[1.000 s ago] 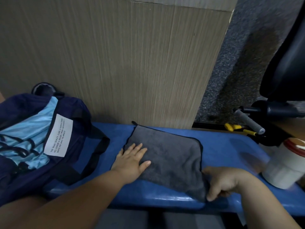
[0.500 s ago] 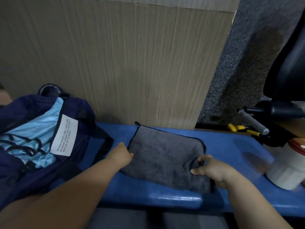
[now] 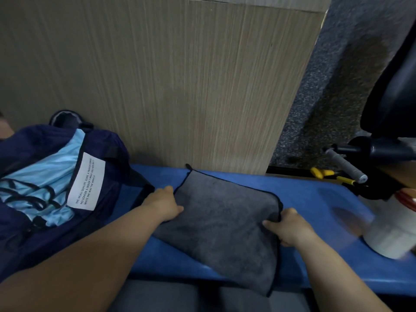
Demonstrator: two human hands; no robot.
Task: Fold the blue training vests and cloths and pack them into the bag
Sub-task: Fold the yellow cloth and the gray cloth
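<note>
A folded grey cloth (image 3: 225, 217) with dark edging lies on the blue bench (image 3: 315, 199), its near corner hanging over the front edge. My left hand (image 3: 163, 204) grips the cloth's left edge. My right hand (image 3: 287, 227) pinches its right edge, thumb on top. To the left stands the open navy bag (image 3: 108, 167) with a white label, and a light blue vest (image 3: 38, 190) with dark lettering lies inside it.
A wood-grain panel (image 3: 180, 86) rises right behind the bench. A white container with a red rim (image 3: 396, 233) stands on the bench at the right. Yellow-handled pliers (image 3: 326, 175) and a grey handle (image 3: 346, 166) lie beyond it, below a black chair (image 3: 396, 86).
My left hand went from lying flat on the cloth to gripping its left edge. My right hand moved up from the near corner to the right edge, and the cloth shifted toward me.
</note>
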